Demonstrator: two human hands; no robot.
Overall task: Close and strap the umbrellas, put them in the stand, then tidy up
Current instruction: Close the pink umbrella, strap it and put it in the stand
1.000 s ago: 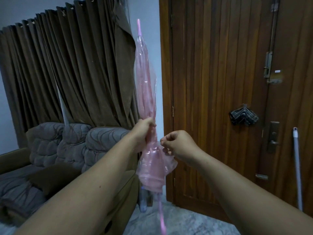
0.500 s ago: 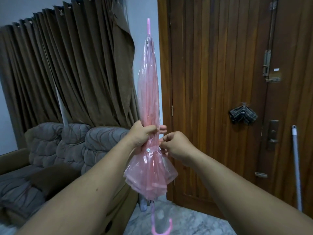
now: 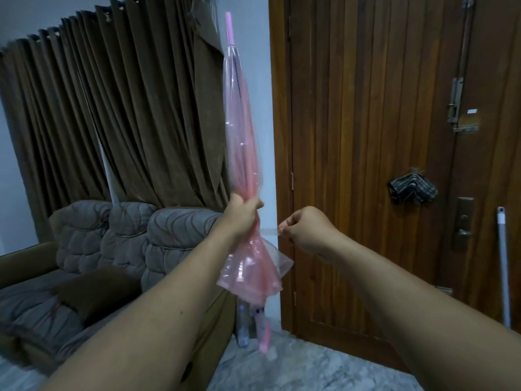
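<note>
A folded pink transparent umbrella (image 3: 243, 142) is held upright, tip upward, in front of the pale wall between a brown curtain (image 3: 127, 114) and a wooden door (image 3: 366, 136). It is gripped by the left hand (image 3: 243, 218) with fingers clenched round the gathered canopy. Its clear strap (image 3: 269, 232) is drawn out sideways and pinched by the right hand (image 3: 306, 231); the pinching fingertips are largely hidden behind the knuckles. The handle below is blurred and hard to make out. A grey sofa (image 3: 93, 249) is partly covered by the left forearm.
</note>
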